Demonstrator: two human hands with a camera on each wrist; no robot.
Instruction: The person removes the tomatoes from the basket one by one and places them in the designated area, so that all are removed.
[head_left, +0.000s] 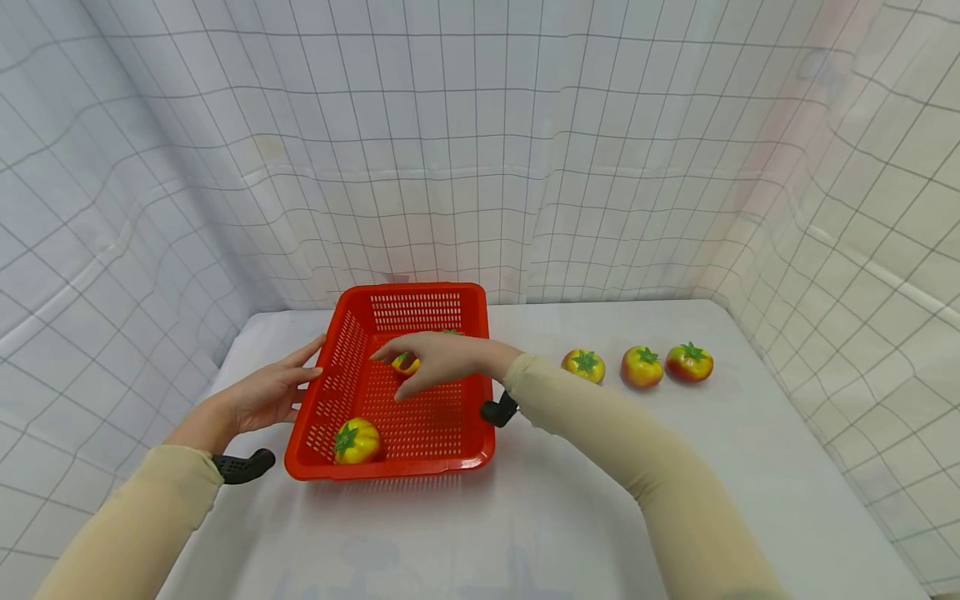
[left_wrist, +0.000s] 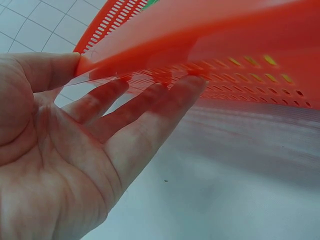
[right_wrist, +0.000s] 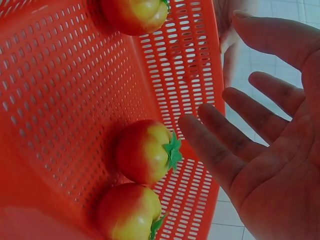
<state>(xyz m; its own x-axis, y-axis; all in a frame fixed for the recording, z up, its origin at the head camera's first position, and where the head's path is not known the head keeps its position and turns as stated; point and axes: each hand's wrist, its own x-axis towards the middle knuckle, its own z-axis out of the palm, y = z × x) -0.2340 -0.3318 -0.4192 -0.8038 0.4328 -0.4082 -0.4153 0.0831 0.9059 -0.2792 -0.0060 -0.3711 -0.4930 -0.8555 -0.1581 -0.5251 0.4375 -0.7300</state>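
A red plastic basket (head_left: 420,472) with slotted walls stands on the table. My left hand (head_left: 266,396) holds its left side, the thumb at the rim and the other fingers against the wall beneath, as the left wrist view shows. Over the basket hovers my right hand (head_left: 442,360), fingers spread and relaxed, nothing in it. Three red-and-yellow tomatoes with green leafy tops lie inside: one tomato (head_left: 357,440) in the near left corner, a middle tomato (right_wrist: 145,151) and another tomato (right_wrist: 129,212) close together. In the head view, the right hand partly covers these two.
Three more tomatoes sit in a row on the white table (head_left: 570,517) right of the basket: a left tomato (head_left: 584,365), a centre tomato (head_left: 641,367) and a right tomato (head_left: 689,363). White grid-lined curtains (head_left: 480,167) enclose the back and sides.
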